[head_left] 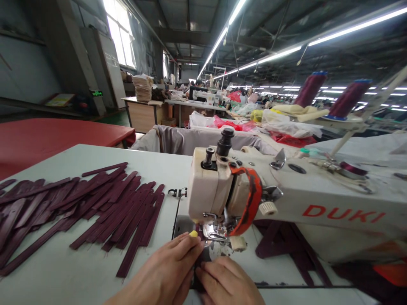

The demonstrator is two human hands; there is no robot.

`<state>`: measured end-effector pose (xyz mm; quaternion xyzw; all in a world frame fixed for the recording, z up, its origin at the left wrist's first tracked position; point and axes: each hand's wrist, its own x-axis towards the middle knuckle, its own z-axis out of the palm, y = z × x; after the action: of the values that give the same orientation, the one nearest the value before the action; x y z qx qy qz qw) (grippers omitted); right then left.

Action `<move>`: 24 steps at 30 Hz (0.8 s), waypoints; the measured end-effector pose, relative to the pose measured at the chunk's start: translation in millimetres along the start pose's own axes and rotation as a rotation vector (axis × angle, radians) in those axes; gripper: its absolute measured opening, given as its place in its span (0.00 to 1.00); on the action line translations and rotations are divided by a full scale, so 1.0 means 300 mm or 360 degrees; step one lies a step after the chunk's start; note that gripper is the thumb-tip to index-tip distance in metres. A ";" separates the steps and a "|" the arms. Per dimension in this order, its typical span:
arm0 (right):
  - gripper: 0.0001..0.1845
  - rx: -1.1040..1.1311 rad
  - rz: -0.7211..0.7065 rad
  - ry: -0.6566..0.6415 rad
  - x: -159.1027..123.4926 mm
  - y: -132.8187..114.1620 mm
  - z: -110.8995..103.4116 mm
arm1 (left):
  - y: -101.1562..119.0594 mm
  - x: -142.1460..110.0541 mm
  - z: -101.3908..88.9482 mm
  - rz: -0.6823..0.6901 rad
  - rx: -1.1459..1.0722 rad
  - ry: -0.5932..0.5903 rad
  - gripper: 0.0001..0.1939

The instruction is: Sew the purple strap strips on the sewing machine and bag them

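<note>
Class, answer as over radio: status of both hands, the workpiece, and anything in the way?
Left hand, right hand: side by side. Dark workpiece beneath, mostly hidden. Presser foot close ahead of fingertips; maroon strips piled left, apart.

1 dark piece point(198, 275) between left hand point(170, 262) and right hand point(227, 283): mostly covered, outline unreadable. Strip pile point(95, 203) cut at left edge, sewing machine point(324, 190) at right. Far person point(193, 90): small, indistinct.
</note>
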<state>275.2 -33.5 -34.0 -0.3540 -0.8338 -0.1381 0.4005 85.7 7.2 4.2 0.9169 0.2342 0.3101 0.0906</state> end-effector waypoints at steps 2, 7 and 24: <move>0.18 0.0009 0.0021 -0.0011 -0.003 0.003 0.000 | 0.004 0.000 -0.009 -0.0044 -0.0014 -0.0044 0.19; 0.14 0.0049 0.0042 -0.0065 -0.029 0.011 0.010 | -0.015 -0.018 0.020 0.0043 -0.0038 0.0060 0.23; 0.15 0.0103 0.0123 0.0009 -0.022 -0.003 0.002 | -0.085 0.020 -0.034 -0.0356 -0.0278 -0.0031 0.19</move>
<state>277.1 -36.9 -39.3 -0.3724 -0.8224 -0.0964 0.4191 74.1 32.8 7.4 0.8767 0.3062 0.3082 0.2065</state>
